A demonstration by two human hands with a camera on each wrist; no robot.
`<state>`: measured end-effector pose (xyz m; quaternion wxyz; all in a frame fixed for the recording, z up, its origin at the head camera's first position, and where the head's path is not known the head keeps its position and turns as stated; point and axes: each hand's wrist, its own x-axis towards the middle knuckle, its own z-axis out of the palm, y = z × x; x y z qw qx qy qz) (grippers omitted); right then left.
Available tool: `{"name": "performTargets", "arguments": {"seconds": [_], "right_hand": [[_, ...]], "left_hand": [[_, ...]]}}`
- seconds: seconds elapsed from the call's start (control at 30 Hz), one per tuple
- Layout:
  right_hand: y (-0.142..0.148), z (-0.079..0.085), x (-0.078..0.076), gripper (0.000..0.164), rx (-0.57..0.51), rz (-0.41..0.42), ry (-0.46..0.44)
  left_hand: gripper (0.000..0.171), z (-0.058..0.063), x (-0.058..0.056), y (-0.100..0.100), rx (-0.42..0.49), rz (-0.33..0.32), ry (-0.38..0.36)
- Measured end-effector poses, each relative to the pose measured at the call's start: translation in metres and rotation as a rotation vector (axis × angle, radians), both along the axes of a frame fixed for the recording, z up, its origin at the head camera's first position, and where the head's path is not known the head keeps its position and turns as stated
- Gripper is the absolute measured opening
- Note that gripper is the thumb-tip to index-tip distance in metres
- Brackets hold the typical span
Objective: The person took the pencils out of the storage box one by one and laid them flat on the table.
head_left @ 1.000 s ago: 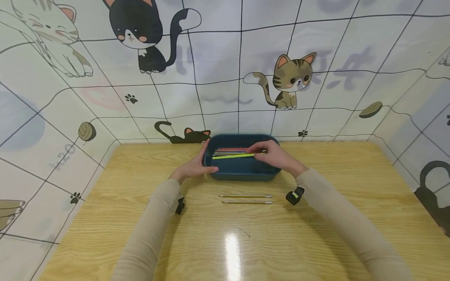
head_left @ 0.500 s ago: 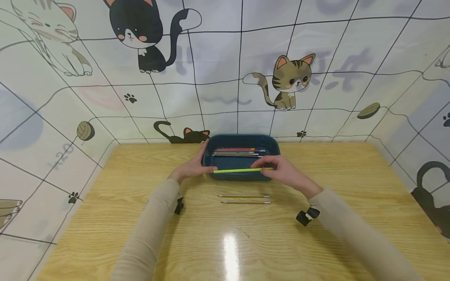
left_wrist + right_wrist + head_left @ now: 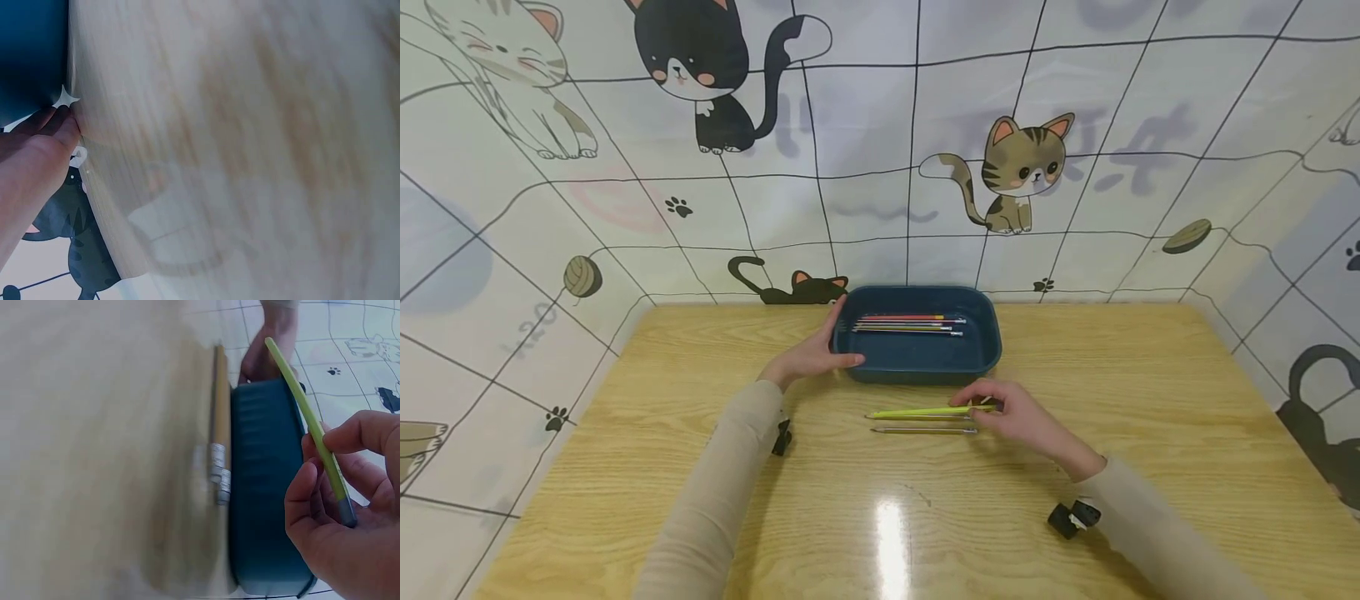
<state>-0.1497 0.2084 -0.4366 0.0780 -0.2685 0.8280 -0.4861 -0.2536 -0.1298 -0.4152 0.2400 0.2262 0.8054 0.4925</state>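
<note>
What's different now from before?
The right hand carried the yellow-green pencil from the blue tub toward the person and holds it near the two pencils on the table. Nothing was let go. The left hand still holds the tub. The tub, pencils inside and those two stayed put.

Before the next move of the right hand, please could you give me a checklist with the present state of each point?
1. Yellow-green pencil secured: ok, pinched by the right hand.
2. Dark blue tray held: ok, left hand at its left end.
3. Pencils in the tray lying inside: ok.
4. Both eraser-tipped pencils fully visible in the head view: not ok, the held pencil overlaps the farther one.
5. Held pencil's exact height above the table: cannot tell.
</note>
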Motion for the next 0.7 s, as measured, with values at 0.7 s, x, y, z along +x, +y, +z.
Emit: {"name": "performTargets", "arguments": {"seconds": [0.7], "right_hand": [[-0.008,-0.009,0.012,0.02,0.068,0.05,-0.006]], "left_hand": [[0.107,-0.034,-0.015,-0.003,0.006,0.041,0.044]]}}
